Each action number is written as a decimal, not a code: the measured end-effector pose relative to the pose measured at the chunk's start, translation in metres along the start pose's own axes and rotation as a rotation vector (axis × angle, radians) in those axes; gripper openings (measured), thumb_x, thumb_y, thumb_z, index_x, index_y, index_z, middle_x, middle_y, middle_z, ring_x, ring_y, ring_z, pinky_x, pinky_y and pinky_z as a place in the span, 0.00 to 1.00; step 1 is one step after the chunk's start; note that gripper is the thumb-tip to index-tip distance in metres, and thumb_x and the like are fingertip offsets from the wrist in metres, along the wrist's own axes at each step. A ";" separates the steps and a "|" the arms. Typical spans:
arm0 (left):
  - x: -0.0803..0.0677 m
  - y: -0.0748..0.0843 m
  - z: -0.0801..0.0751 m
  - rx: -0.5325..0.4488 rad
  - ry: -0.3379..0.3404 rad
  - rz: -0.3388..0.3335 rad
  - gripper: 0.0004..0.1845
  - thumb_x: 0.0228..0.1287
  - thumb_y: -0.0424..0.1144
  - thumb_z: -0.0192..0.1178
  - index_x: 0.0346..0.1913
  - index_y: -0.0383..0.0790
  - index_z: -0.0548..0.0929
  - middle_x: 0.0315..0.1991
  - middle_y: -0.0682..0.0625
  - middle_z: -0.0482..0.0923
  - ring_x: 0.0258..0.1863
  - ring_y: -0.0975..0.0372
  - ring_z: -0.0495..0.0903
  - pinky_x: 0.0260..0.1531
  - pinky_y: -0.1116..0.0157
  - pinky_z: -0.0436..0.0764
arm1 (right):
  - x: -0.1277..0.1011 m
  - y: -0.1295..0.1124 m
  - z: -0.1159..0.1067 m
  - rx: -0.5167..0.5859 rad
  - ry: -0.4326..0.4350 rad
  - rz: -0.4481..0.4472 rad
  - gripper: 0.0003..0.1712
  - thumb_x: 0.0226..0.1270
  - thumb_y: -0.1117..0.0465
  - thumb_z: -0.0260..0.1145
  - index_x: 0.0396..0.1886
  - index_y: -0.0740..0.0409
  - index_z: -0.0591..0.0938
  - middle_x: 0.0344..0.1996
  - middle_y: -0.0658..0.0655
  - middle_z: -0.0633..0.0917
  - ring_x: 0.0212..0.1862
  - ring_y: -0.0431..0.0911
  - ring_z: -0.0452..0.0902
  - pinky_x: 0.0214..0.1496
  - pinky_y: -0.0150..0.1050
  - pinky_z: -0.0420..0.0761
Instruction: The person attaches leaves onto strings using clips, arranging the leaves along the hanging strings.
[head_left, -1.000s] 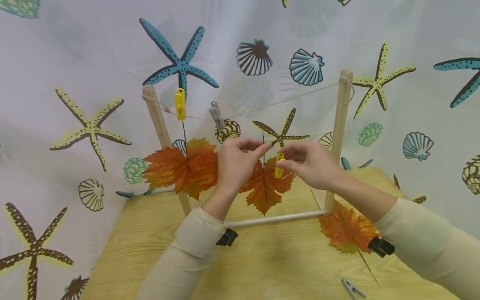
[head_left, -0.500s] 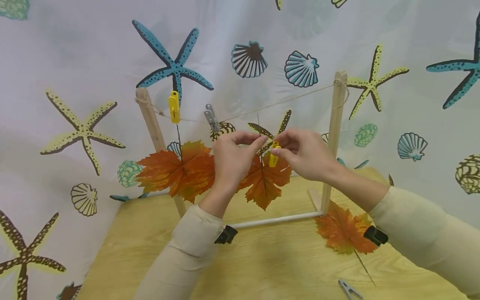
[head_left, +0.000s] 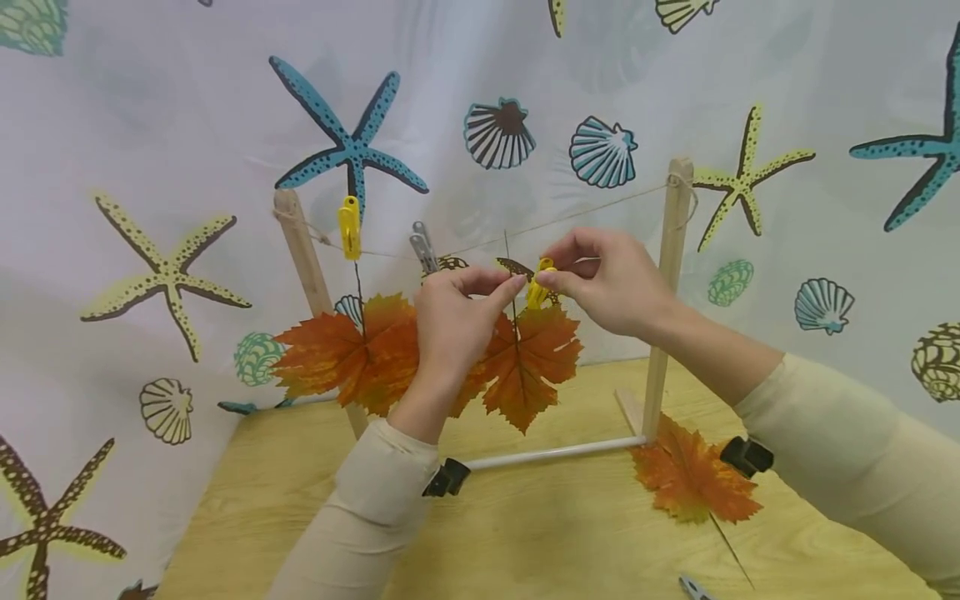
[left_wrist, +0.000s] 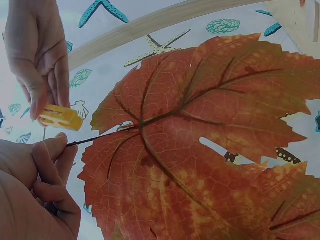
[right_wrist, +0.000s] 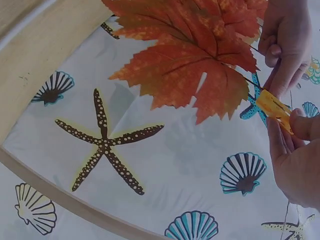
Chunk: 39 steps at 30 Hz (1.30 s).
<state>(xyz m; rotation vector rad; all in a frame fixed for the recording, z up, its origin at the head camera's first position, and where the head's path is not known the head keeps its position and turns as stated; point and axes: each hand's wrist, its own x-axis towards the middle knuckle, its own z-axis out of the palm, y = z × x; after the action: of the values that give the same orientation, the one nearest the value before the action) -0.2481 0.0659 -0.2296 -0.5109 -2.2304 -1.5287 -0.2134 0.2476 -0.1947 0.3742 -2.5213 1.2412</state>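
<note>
Centre of the head view: left hand [head_left: 450,321] pinching the thin dark stem of an orange artificial maple leaf [head_left: 528,362], stem raised toward a thin twine line [head_left: 592,200] strung between two wooden posts [head_left: 670,292]. Right hand [head_left: 611,283] just beside it, fingers closed on a small yellow plastic clothespin [head_left: 538,285], held near the stem and just below the line; not possible to tell whether its jaws are spread. Leaf hanging free in mid-air, blade down, above the pale wooden surface [head_left: 525,533].

Left of centre: another orange leaf [head_left: 345,354] hanging from a yellow clip [head_left: 348,227] on the line, a grey clip [head_left: 422,246] next to it. Lower right: a third orange leaf [head_left: 693,479] lying flat on the surface by the post's foot, a grey clothespin [head_left: 693,587] at the bottom edge. Behind everything, a white curtain printed with starfish and shells [head_left: 150,167].

Likely risks: stem slipping from the pinch and the leaf dropping; clothespin catching the stem but missing the slack twine; a pull on the line tilting the light frame.
</note>
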 end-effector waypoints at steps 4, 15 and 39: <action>0.002 0.000 -0.001 -0.004 0.013 0.015 0.11 0.60 0.46 0.72 0.37 0.42 0.93 0.33 0.49 0.89 0.34 0.60 0.82 0.29 0.64 0.78 | 0.007 -0.011 -0.003 -0.005 0.040 -0.010 0.11 0.67 0.60 0.71 0.45 0.59 0.84 0.43 0.57 0.86 0.51 0.49 0.87 0.51 0.43 0.85; 0.003 -0.002 0.000 0.027 0.033 0.019 0.10 0.60 0.47 0.72 0.35 0.43 0.93 0.32 0.50 0.89 0.36 0.60 0.83 0.30 0.64 0.76 | 0.020 -0.030 -0.015 -0.015 0.066 -0.007 0.12 0.68 0.59 0.70 0.47 0.60 0.84 0.45 0.58 0.86 0.50 0.49 0.87 0.56 0.45 0.82; 0.008 -0.003 -0.001 0.007 0.055 0.053 0.09 0.60 0.45 0.72 0.35 0.44 0.93 0.34 0.51 0.90 0.39 0.62 0.83 0.32 0.64 0.77 | 0.052 -0.075 -0.013 -0.174 -0.014 0.020 0.07 0.67 0.59 0.70 0.41 0.57 0.86 0.40 0.55 0.87 0.45 0.46 0.82 0.44 0.41 0.78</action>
<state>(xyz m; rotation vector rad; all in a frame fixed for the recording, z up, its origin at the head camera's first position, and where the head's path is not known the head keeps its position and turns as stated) -0.2565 0.0650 -0.2280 -0.5161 -2.1626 -1.4899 -0.2325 0.2082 -0.1133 0.3190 -2.6257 1.0192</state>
